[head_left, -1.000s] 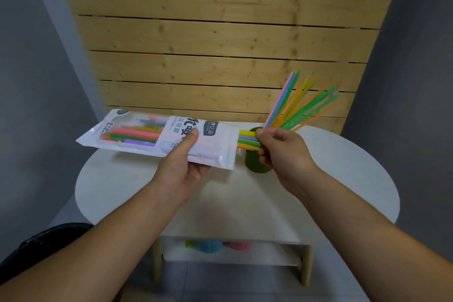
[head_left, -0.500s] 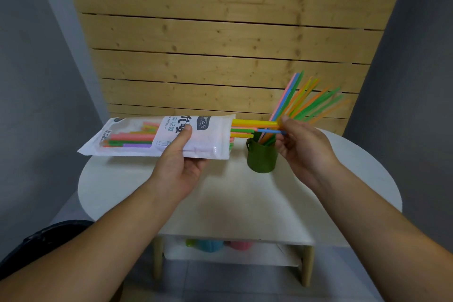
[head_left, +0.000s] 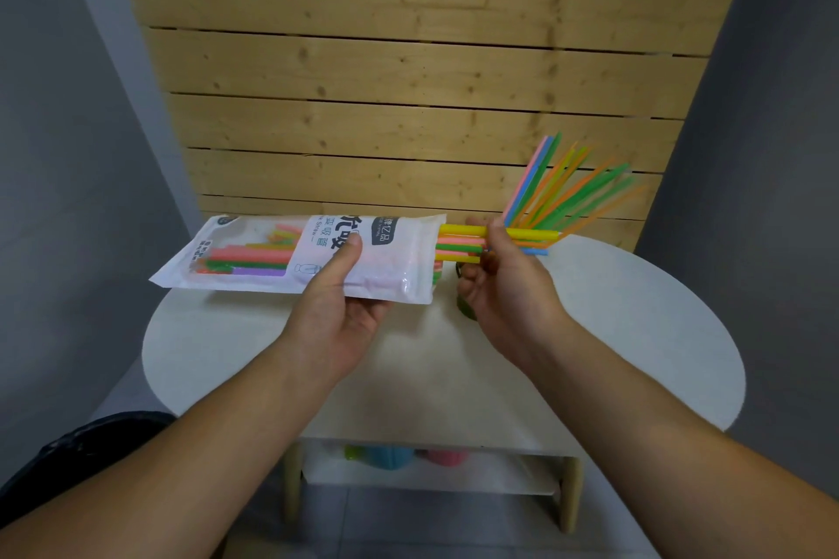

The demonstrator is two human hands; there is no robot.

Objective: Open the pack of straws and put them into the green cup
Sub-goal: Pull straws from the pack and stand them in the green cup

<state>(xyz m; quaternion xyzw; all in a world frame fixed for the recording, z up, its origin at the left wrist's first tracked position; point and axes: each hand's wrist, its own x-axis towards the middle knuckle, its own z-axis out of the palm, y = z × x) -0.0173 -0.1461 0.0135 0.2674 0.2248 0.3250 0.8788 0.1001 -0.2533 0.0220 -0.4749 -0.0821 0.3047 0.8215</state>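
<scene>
Now 1 pack (head_left: 290, 256) in L hand (head_left: 338, 318), R hand (head_left: 508, 286) fingers (head_left: 497, 236) clamped on straws (head_left: 522, 234), 1 cup (head_left: 465, 309).

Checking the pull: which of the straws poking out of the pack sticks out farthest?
The top yellow straw, pinched by the right hand; it reaches well past the pink, green and lower yellow ones at the pack mouth.

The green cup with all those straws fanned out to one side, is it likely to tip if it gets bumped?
Probably yes. The green cup looks small beside the long straws, which all lean right. It likely weighs little, so a nudge from the right hand could topple it.
</scene>
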